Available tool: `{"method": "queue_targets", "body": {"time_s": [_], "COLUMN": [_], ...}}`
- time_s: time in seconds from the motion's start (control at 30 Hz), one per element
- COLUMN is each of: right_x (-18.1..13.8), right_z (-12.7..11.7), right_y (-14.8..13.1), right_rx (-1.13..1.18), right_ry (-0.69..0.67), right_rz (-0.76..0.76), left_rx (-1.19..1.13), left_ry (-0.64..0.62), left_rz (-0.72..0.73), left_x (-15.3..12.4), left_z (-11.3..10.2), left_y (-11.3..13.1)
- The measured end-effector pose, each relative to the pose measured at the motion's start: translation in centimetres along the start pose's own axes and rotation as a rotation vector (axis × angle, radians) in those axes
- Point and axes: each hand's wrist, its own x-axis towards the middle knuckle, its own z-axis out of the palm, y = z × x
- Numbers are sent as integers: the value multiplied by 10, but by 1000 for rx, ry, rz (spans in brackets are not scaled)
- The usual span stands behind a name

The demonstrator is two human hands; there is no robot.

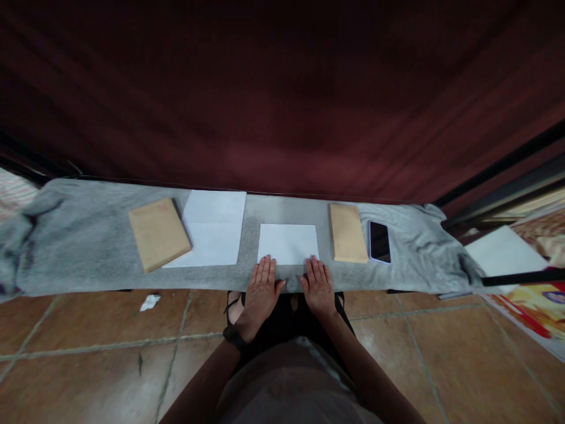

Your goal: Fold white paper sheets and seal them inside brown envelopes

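Note:
My left hand and my right hand lie flat, fingers stretched out, on the near edge of a grey cloth. Their fingertips touch the near edge of a folded white sheet of paper. Neither hand holds anything. Left of that sheet lies a larger white paper with a crease across it, and a brown envelope partly overlaps its left side. Another brown envelope lies just right of the folded sheet.
A dark phone lies face up right of the second envelope. A dark red curtain hangs behind the cloth. Brown floor tiles are below, with a small white scrap. A white sheet and colourful printed material lie at right.

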Motion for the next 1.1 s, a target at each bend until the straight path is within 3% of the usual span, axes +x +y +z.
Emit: {"method": "queue_targets", "body": {"time_s": [0.27,0.47,0.63,0.83,1.1], "right_x": [-4,-5,-5,24,61], "right_z": [1,2,-4,-9,2], "right_y": [3,1,4,-3,-15], "right_rx": [5,-2,16,87,131], "right_ry": [11,15,8,-71,-206], "right_rz": [62,69,62,-3,-82], "left_rx": [4,-40,12,29,19], "left_ry": [33,-22,-71,-102,-114], "left_rz": [-77,106,115,131,142], "left_x": [-1,22,34,39,45], "left_z": [-6,-3,0,-3,-1], "left_y": [4,23,29,23,19]}}
